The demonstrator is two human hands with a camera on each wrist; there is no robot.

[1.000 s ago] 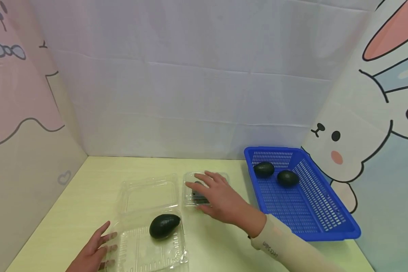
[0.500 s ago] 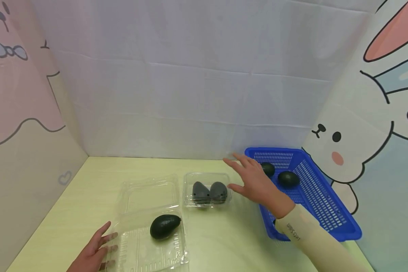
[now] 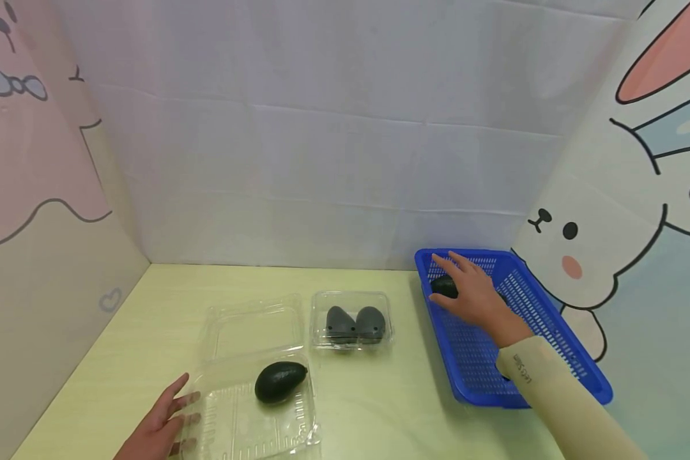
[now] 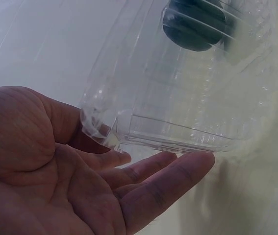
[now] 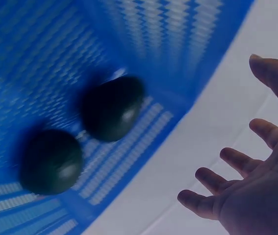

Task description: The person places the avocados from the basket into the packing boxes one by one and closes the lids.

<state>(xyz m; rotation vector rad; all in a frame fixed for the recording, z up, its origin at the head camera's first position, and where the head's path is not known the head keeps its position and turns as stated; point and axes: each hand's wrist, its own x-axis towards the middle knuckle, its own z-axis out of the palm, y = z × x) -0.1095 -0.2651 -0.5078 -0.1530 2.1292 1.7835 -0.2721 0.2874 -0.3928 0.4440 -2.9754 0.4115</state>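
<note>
My left hand (image 3: pixel 152 428) rests at the left side of a clear plastic clamshell box (image 3: pixel 224 415), its fingers relaxed along the wall. One dark green avocado (image 3: pixel 280 382) lies in that box, whose lid (image 3: pixel 255 327) is folded back flat. Over the far end of a blue basket (image 3: pixel 457 383), my right hand (image 3: pixel 474 294) hovers with fingers spread and nothing in them. Two avocados lie in the basket: one avocado (image 5: pixel 113 108) and another avocado (image 5: pixel 51 162) show in the right wrist view. In the head view the hand covers much of them.
A smaller clear box (image 3: pixel 351 300) with two dark grey rounded objects (image 3: pixel 355 324) inside stands between the open box and the basket. A white sheet (image 3: pixel 322 160) closes off the back of the table. Printed panels (image 3: pixel 627 268) stand at both sides.
My right hand has moved right from above the small clear box to over the blue basket, uncovering the grey objects. The left hand has stayed by the open box.
</note>
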